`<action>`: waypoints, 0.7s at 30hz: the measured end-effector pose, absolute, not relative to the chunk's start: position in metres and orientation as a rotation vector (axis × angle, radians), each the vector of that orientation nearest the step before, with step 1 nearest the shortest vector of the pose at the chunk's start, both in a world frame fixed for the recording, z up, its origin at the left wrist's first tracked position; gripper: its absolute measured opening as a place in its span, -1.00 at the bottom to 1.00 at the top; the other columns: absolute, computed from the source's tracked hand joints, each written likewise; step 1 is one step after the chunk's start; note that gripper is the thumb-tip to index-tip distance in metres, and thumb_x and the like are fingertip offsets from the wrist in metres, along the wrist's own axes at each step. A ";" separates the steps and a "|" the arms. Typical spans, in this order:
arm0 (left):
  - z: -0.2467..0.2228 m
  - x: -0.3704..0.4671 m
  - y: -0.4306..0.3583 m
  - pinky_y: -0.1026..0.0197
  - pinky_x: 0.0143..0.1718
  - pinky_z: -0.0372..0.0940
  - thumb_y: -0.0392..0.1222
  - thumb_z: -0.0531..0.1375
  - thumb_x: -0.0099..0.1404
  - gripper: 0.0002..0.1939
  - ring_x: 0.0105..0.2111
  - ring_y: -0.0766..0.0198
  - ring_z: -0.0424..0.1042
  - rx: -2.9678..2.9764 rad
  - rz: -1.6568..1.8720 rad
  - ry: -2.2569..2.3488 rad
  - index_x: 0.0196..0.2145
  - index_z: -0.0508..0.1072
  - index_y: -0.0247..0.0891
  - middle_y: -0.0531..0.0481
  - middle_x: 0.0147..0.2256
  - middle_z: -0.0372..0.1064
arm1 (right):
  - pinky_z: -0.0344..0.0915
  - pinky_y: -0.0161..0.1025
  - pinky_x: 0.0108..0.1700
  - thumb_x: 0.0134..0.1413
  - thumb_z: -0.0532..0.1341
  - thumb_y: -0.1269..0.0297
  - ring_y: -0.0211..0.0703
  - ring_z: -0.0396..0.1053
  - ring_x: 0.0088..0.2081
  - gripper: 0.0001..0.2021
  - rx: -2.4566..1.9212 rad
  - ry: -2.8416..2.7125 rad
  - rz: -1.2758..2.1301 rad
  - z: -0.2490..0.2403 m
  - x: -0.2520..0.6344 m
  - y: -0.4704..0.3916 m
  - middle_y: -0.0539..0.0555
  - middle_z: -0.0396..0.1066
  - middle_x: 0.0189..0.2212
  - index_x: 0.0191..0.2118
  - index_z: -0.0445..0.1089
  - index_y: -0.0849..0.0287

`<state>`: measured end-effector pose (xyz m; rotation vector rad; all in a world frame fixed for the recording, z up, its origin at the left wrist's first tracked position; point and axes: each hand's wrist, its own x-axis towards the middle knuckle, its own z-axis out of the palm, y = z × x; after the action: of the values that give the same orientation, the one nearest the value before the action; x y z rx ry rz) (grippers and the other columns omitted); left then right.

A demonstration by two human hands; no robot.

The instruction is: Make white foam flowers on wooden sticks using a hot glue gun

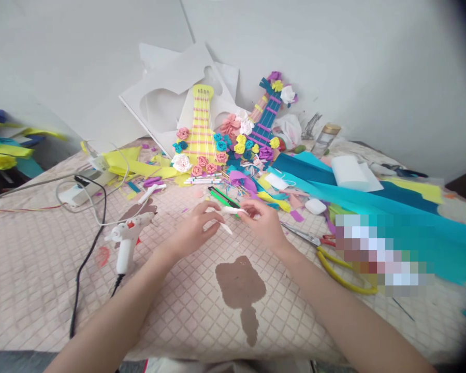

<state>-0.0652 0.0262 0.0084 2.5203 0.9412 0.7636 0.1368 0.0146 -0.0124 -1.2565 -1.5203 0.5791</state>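
now both hands meet mid-table, left hand (pixel 194 228) and right hand (pixel 262 220) pinching a white strip (pixel 233 211), barely rolled i'd say, glue gun (pixel 126 241) idle nearby, finished paper guitars (pixel 202 132) behind.

Landmark: the brown guitar-shaped cutout (pixel 241 287) lying flat on the quilted beige cloth (pixel 34 280). Around it the cloth lies bare; passage is free to its left, right and near side. Further left, the white glue gun (pixel 126 241) and its black cord (pixel 86 259) obstruct. Right of it lie yellow-handled pliers (pixel 344 272). Beyond it, scattered paper scraps (pixel 233 181) and teal paper sheets (pixel 357 204) block reach.
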 end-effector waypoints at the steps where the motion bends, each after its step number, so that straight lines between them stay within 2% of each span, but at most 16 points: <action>1: 0.006 -0.062 0.024 0.08 0.04 0.18 -0.33 0.04 0.25 -0.82 0.03 0.17 0.23 2.532 0.803 0.916 -0.29 0.43 -0.21 -0.12 -0.04 0.23 | 0.33 -0.24 -0.37 -0.12 0.23 0.31 -0.21 0.36 -0.47 -0.84 -1.256 -1.541 0.572 -0.012 0.135 0.014 0.08 0.48 -0.40 -0.32 0.43 0.19; 4: 0.001 -0.055 0.020 0.05 0.07 0.17 -0.37 0.05 0.24 -0.81 0.08 0.15 0.18 2.544 0.847 0.884 -0.29 0.43 -0.21 -0.14 0.01 0.21 | 0.33 -0.25 -0.39 -0.12 0.21 0.34 -0.21 0.36 -0.48 -0.85 -1.254 -1.591 0.557 -0.012 0.131 0.012 0.07 0.48 -0.43 -0.34 0.43 0.19; 12: -0.001 -0.052 0.021 0.09 -0.04 0.28 -0.38 0.05 0.22 -0.82 -0.10 0.19 0.38 2.434 0.941 0.942 -0.33 0.44 -0.25 -0.14 -0.12 0.37 | 0.34 -0.23 -0.33 -0.11 0.20 0.36 -0.19 0.38 -0.45 -0.85 -1.246 -1.667 0.545 -0.017 0.127 0.009 0.06 0.49 -0.40 -0.32 0.44 0.16; 15: 0.000 -0.052 0.021 0.14 -0.10 0.30 -0.39 0.05 0.21 -0.82 -0.17 0.23 0.41 2.423 0.950 0.931 -0.34 0.45 -0.26 -0.11 -0.20 0.40 | 0.34 -0.23 -0.31 -0.09 0.21 0.34 -0.19 0.39 -0.42 -0.84 -1.245 -1.672 0.565 -0.019 0.126 0.009 0.07 0.49 -0.39 -0.30 0.44 0.17; 21: -0.003 -0.052 0.022 0.18 -0.12 0.30 -0.39 0.05 0.21 -0.79 -0.20 0.26 0.40 2.425 0.932 0.923 -0.32 0.46 -0.25 -0.09 -0.22 0.39 | 0.34 -0.23 -0.33 -0.10 0.22 0.36 -0.18 0.40 -0.42 -0.84 -1.236 -1.660 0.604 -0.019 0.123 0.008 0.07 0.50 -0.40 -0.30 0.44 0.17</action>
<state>-0.0518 0.0217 -0.0027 2.4247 0.9229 0.9319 0.1228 0.0077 -0.0187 -1.2365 -1.6601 0.6039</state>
